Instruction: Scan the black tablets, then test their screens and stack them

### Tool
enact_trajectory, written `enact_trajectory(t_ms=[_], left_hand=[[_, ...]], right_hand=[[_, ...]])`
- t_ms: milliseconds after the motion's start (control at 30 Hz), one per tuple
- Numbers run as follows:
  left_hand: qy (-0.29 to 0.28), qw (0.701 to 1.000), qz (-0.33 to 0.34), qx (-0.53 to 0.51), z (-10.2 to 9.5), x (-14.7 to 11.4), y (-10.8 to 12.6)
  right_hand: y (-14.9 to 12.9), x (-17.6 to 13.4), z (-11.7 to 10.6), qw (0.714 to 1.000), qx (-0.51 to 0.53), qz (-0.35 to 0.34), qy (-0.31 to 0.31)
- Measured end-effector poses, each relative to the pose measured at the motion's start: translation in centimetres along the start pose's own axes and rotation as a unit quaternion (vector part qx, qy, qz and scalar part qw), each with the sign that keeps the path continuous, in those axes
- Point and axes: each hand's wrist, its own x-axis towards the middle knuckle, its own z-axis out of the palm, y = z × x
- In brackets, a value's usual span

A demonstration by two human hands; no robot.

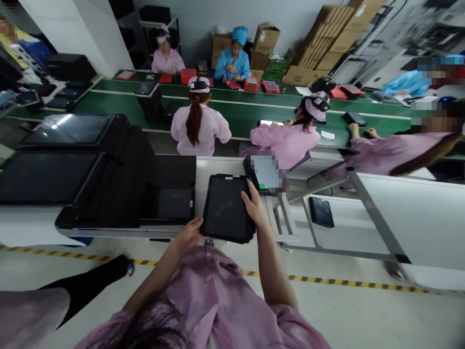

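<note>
A small stack of black tablets (pixel 225 208) is held between my two hands in front of my body, with dark screens facing up. My left hand (pixel 189 234) grips its lower left corner, and my right hand (pixel 255 207) is closed around the right edge with the thumb over the top. White labels show on the upper edge. Just beyond my right hand lies another tablet pile (pixel 264 173) with a pale sheet or screen on top, partly blurred. Left of my left hand, a dark tablet (pixel 167 203) rests beside tall black stacks.
Tall stacks of black tablets (pixel 47 177) fill the bench's left side. A white-topped cart (pixel 421 213) stands at right, with one tablet (pixel 321 212) on its lower shelf. Several people sit along the green conveyor table (pixel 232 104) ahead. Yellow-black tape (pixel 319 280) crosses the floor.
</note>
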Motion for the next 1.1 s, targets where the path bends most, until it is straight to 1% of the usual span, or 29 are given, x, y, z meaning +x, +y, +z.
enact_trajectory(t_ms=[67, 167, 267, 400, 533, 567, 633, 700, 767, 867, 933, 967, 1033, 1100], left_hand=[[-0.003, 1.000, 0.002, -0.009, -0.1, -0.1, -0.1], [-0.024, 0.999, 0.007, -0.020, -0.3, -0.1, -0.2], [-0.036, 0.999, 0.014, -0.019, -0.2, -0.2, -0.3], [-0.033, 0.999, 0.034, 0.004, 0.5, -0.7, -0.1], [-0.016, 0.997, 0.066, 0.034, 1.1, -0.8, 1.2], [-0.012, 0.997, 0.062, 0.037, 1.3, -0.7, 1.8], [-0.009, 0.998, 0.029, 0.062, 2.1, -0.3, 2.9], [-0.010, 0.993, -0.005, 0.119, 3.3, 0.1, 3.9], [-0.007, 0.984, -0.014, 0.176, 4.6, 0.3, 4.5], [-0.006, 0.980, -0.002, 0.201, 5.7, 0.2, 4.6], [0.006, 0.982, 0.012, 0.189, 5.9, 0.3, 4.4], [0.024, 0.983, 0.024, 0.181, 6.0, 0.4, 4.1], [0.072, 0.981, 0.057, 0.169, 6.3, 0.8, 3.4], [0.100, 0.975, 0.095, 0.175, 6.9, 1.3, 2.5]], right_hand=[[0.0, -0.1, 0.0, 1.000, -0.002, -0.001, 0.002], [0.1, -0.2, 0.0, 1.000, -0.009, -0.003, -0.002], [0.2, -0.2, -0.1, 1.000, -0.008, -0.002, -0.005], [0.2, 0.0, -0.1, 1.000, -0.022, -0.001, -0.002], [-0.9, -0.7, -0.3, 0.999, -0.043, 0.008, -0.004], [-1.4, -1.1, -0.3, 0.999, -0.045, 0.007, -0.008], [-2.3, -2.2, -0.3, 0.999, -0.044, 0.005, -0.025], [-3.1, -3.5, -0.4, 0.998, -0.042, 0.001, -0.043], [-3.7, -5.1, -0.8, 0.998, -0.037, 0.003, -0.052], [-4.1, -7.8, -2.1, 0.998, 0.004, 0.027, -0.052], [-4.3, -9.8, -3.1, 0.997, 0.061, 0.036, -0.027], [-4.2, -10.8, -3.4, 0.995, 0.093, 0.034, -0.006], [-4.1, -12.4, -3.3, 0.986, 0.159, 0.031, 0.039], [-4.0, -13.6, -2.1, 0.973, 0.219, 0.044, 0.056]])
